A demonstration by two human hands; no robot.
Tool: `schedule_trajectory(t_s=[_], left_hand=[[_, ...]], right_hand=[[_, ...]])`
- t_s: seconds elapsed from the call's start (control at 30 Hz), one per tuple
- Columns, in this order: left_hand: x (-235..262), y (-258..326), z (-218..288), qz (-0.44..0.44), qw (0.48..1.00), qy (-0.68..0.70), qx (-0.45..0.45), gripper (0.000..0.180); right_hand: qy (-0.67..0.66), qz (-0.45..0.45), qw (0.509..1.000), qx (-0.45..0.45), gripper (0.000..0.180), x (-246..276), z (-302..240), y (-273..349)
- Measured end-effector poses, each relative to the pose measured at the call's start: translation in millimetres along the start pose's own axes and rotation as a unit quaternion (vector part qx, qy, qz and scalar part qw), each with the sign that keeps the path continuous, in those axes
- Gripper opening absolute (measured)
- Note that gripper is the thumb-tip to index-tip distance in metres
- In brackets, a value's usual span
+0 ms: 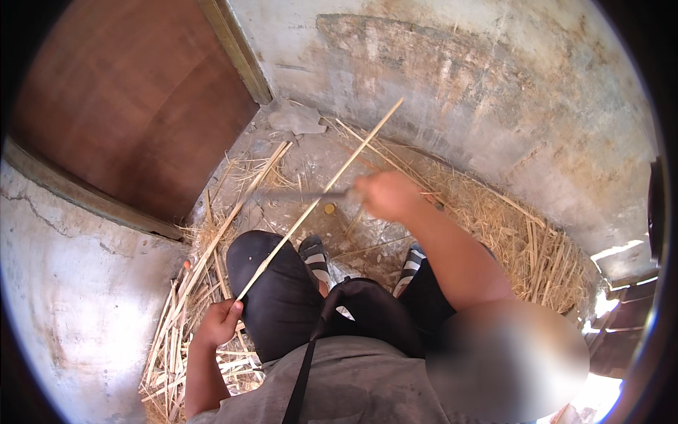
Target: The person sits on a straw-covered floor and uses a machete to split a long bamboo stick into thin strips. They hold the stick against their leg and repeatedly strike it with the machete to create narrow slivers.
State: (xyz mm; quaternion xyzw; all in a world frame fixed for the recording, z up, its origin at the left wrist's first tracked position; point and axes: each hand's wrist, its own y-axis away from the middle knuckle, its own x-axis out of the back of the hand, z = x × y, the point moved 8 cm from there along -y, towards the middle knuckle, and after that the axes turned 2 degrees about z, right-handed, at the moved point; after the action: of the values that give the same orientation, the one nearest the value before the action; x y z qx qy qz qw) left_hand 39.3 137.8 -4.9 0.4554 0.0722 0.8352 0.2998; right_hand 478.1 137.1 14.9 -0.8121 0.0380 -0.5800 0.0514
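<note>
Left hand (220, 321) down beside the left knee, fingers curled tight around the near end of a long pale stick (318, 201) slanting up and away toward the wall. Right hand (385, 194) stretched forward, fist closed on a blurred blade (296, 192) laid across the stick. Straw (522, 247) strewn over dusty concrete floor (311, 159); stained plaster wall (494, 85) behind, brown wooden door (134, 106) at left.

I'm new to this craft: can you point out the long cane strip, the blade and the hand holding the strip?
long cane strip (321, 196), head view, middle of its length
blade (296, 192), head view, blurred flat of it
left hand (220, 321), head view, back of the fist
</note>
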Motion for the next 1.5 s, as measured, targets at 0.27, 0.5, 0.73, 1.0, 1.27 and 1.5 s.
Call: schedule_trajectory(t_s=[0.27,0.5,0.73,1.0,1.27,1.5], left_hand=[[-1.0,-2.2,-10.1,0.026,0.999,0.013,-0.026,0.058],[-5.5,-6.9,-16.4,-0.019,0.998,0.047,0.032,0.059],[-1.3,-1.6,-4.9,0.034,0.998,-0.031,-0.047,0.058],[-2.6,-4.8,-8.6,0.039,0.999,0.03,-0.013,0.058],[-3.9,-4.8,-13.6,0.022,0.998,0.058,-0.015,0.059],[-5.8,-6.8,-10.6,0.027,0.998,0.063,-0.011,0.058]], right_hand=[[-0.169,0.097,0.963,-0.188,0.026,8.6,82.6,1.6],[-0.13,0.055,0.989,-0.049,0.031,-14.8,39.6,3.7],[-0.075,-0.01,0.997,-0.035,0.028,-19.1,17.1,-6.7],[-0.076,0.034,0.981,-0.174,0.036,1.8,55.4,1.2],[-0.031,-0.038,0.995,0.089,0.051,-14.6,-49.4,3.2],[-0.164,0.084,0.981,-0.056,0.044,14.8,20.1,2.6]])
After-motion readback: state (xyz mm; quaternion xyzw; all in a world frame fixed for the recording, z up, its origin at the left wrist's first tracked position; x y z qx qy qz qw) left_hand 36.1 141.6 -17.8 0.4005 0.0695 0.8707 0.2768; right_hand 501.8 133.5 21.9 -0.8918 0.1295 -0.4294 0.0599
